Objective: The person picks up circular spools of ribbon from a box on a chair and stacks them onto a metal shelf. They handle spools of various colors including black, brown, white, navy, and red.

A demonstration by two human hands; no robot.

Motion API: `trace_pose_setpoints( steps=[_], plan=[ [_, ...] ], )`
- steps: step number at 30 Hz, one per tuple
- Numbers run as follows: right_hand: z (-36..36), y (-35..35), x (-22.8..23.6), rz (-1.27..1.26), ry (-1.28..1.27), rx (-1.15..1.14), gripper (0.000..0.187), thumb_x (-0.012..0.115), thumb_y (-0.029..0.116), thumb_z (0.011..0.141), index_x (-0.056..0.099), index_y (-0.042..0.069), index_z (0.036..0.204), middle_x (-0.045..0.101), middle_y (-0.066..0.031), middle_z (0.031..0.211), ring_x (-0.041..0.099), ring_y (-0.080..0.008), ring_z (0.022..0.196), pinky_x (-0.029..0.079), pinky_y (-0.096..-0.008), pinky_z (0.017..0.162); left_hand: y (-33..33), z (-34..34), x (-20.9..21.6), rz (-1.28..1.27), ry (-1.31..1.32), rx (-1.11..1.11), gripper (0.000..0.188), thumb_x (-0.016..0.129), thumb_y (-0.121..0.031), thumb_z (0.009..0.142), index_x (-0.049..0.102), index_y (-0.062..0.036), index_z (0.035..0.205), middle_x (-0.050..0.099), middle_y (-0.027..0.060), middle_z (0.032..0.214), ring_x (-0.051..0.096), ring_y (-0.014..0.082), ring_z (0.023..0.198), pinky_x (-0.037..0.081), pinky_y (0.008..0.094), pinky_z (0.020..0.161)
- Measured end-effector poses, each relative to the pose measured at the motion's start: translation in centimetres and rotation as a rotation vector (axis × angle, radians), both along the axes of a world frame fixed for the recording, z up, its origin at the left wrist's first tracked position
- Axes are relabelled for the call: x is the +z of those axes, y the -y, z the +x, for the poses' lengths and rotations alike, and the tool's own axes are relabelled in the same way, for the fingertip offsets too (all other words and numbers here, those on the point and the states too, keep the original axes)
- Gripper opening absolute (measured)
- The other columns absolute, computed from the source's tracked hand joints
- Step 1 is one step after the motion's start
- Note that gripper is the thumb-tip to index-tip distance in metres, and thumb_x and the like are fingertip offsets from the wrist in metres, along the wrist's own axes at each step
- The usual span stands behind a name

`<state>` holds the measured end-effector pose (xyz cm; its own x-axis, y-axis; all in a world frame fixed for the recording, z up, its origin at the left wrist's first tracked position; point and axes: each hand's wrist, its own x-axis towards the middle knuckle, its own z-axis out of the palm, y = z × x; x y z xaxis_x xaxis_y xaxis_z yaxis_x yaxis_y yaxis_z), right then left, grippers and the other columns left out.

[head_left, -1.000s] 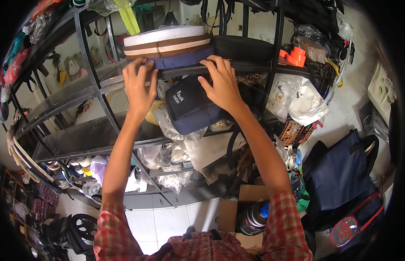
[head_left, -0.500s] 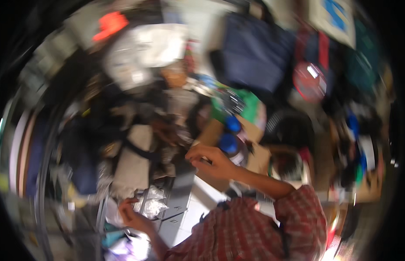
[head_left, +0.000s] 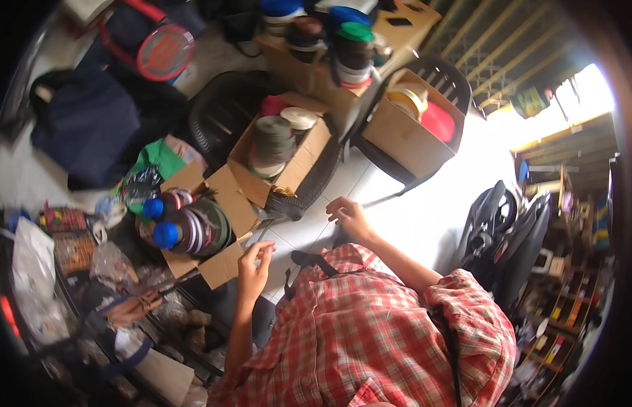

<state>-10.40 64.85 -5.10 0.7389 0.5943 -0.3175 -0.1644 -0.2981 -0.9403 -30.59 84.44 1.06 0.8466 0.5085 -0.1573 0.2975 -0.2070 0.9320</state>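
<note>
At eight o'clock the carton (head_left: 223,265) is light brown — at five o'clock, the shirt (head_left: 370,325) has red and white checks.

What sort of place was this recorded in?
Probably a small workshop or storeroom, perhaps for bag-making: an open cardboard box of what look like wound rolls sits on a black chair, and a large navy bag is at upper left.

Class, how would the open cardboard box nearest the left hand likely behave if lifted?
The open cardboard box may feel heavy, since bulky blue-capped containers fill much of it. Its flaps, splayed outward, would probably bend if pushed. The containers rise past its rim, so they could tip.
</note>
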Motion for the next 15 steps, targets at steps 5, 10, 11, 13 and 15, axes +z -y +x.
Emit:
trace_pose_setpoints(
  steps=[5,10,11,13,15],
  plan=[
    [4.6,6.7,-0.9,0.044,-0.121,-0.163,0.019,0.052,0.010,0.089,0.063,-0.001,0.101,0.070,-0.0109,0.092,0.067,-0.0176,0.080,0.052,-0.0303,0.068,4.3,11.7,-1.3,0.026,-0.030,-0.174,0.020,0.053,-0.014,0.096,0.063,0.0008,0.105,0.069,0.0101,0.091,0.064,0.0151,0.078,0.050,0.0276,0.072],
    [11.6,16.7,-1.4,-0.023,-0.110,-0.308,0.020,0.053,0.012,0.094,0.060,-0.002,0.106,0.067,-0.0117,0.098,0.066,-0.0186,0.086,0.052,-0.0304,0.075,11.1,24.1,-5.5,-0.125,-0.041,-0.303,0.022,0.050,-0.014,0.097,0.061,0.0013,0.109,0.067,0.0082,0.093,0.062,0.0125,0.082,0.050,0.0260,0.075],
    [13.5,18.8,-1.0,0.001,-0.116,-0.363,0.021,0.053,0.013,0.095,0.060,-0.002,0.107,0.067,-0.0122,0.099,0.066,-0.0197,0.087,0.052,-0.0305,0.074,13.0,26.9,-6.2,-0.130,-0.046,-0.317,0.022,0.050,-0.014,0.097,0.061,0.0013,0.109,0.067,0.0082,0.093,0.062,0.0125,0.082,0.050,0.0260,0.075],
    [17.1,22.7,-1.9,-0.048,-0.099,-0.421,0.022,0.052,0.013,0.095,0.059,-0.003,0.106,0.067,-0.0128,0.099,0.067,-0.0209,0.087,0.052,-0.0301,0.074,16.4,31.8,-6.9,-0.118,-0.010,-0.474,0.022,0.051,-0.014,0.097,0.061,0.0003,0.110,0.067,0.0086,0.092,0.063,0.0136,0.081,0.050,0.0268,0.076],
    [20.7,26.5,-3.1,-0.042,-0.175,-0.528,0.023,0.052,0.016,0.095,0.059,-0.002,0.107,0.066,-0.0132,0.100,0.067,-0.0215,0.088,0.053,-0.0316,0.073,19.7,36.1,-6.9,-0.080,-0.032,-0.564,0.022,0.053,-0.014,0.095,0.062,-0.0013,0.111,0.068,0.0092,0.091,0.065,0.0145,0.082,0.051,0.0280,0.077]
  ],
)
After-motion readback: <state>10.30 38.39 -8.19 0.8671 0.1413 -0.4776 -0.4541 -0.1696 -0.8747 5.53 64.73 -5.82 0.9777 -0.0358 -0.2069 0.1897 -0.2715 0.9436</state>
